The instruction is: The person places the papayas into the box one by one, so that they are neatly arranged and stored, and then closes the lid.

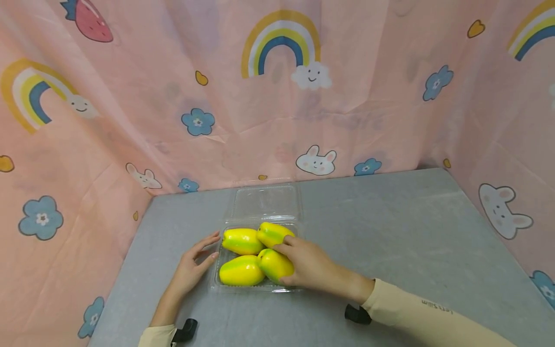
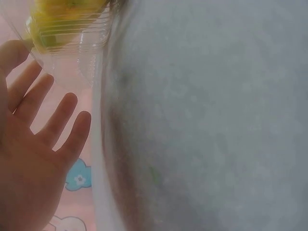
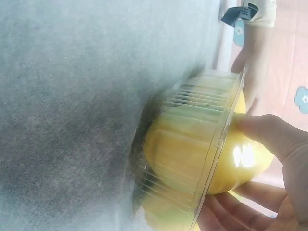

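Several glossy yellow-green fruits, shaped like papayas or mangoes, lie in a clear plastic clamshell box (image 1: 217, 283) in the head view. My right hand (image 1: 314, 270) grips the front right fruit (image 1: 275, 266) between thumb and fingers; it sits inside the box. In the right wrist view that same fruit (image 3: 240, 159) rises above the box's rim. The back right fruit (image 1: 273, 233) is partly hidden by my fingers. Two more, a back left fruit (image 1: 242, 241) and a front left fruit (image 1: 241, 271), lie side by side. My left hand (image 1: 191, 267), fingers spread, is beside the box's left wall.
The box's clear lid (image 1: 266, 202) lies folded back towards the rear of the grey table (image 1: 390, 231). A pink patterned curtain (image 1: 364, 86) hangs behind and along both sides. Black wrist devices (image 1: 357, 314) sit under both forearms.
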Available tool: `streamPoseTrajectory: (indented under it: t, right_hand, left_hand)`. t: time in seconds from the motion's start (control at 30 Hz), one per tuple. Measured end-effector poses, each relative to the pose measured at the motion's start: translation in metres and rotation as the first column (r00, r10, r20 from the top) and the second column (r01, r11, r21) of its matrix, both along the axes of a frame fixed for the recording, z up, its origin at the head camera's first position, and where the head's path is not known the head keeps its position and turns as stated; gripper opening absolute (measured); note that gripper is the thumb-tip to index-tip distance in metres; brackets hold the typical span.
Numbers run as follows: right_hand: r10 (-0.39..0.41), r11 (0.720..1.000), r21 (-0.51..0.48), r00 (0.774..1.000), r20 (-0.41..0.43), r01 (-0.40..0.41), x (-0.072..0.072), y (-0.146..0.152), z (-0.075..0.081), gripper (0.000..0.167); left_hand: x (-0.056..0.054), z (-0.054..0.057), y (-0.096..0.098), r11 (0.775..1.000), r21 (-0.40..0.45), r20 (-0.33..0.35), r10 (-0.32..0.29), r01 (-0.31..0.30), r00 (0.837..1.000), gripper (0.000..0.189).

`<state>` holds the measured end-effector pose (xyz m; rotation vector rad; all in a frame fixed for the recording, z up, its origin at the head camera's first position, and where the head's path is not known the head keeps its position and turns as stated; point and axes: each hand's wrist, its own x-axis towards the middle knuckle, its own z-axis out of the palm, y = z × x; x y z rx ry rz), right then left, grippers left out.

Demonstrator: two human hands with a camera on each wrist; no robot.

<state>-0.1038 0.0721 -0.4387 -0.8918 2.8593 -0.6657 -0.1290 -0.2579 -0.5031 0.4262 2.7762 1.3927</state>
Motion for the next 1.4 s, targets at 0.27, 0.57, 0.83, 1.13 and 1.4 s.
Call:
streamPoseTrajectory:
  t: [0.27, 0.57, 0.83, 1.13, 1.4]
  right_hand:
    - [0.003, 1.0, 0.013, 1.0, -0.002, -0.003, -0.0001, -0.0008, -0.0014, 0.064]
    - [0.011, 1.0, 0.022, 0.999, 0.041, -0.012, -0.0023, 0.001, 0.0003, 0.067]
    - [0.024, 1.0, 0.003, 0.999, 0.048, -0.024, -0.0033, 0.0029, 0.0022, 0.067]
    - [0.019, 1.0, 0.006, 0.999, 0.047, -0.019, -0.0025, 0.0032, 0.0021, 0.067]
    - [0.034, 0.999, -0.003, 0.999, 0.026, -0.034, -0.0035, 0.0051, -0.0004, 0.068]
  left_hand:
    - [-0.0002, 0.0009, -0.0001, 1.0, -0.002, -0.002, -0.005, 0.005, 1.0, 0.042]
    - [0.001, 0.0011, 0.0014, 1.0, -0.005, -0.014, -0.003, 0.003, 1.0, 0.041]
    - [0.0, 0.0002, 0.0012, 1.0, -0.013, -0.036, -0.004, 0.003, 0.999, 0.04]
    - [0.0003, 0.0007, 0.0001, 1.0, -0.021, -0.031, 0.0, -0.001, 1.0, 0.041]
    - [0.0002, 0.0002, -0.0001, 1.0, -0.009, -0.029, -0.006, 0.005, 1.0, 0.042]
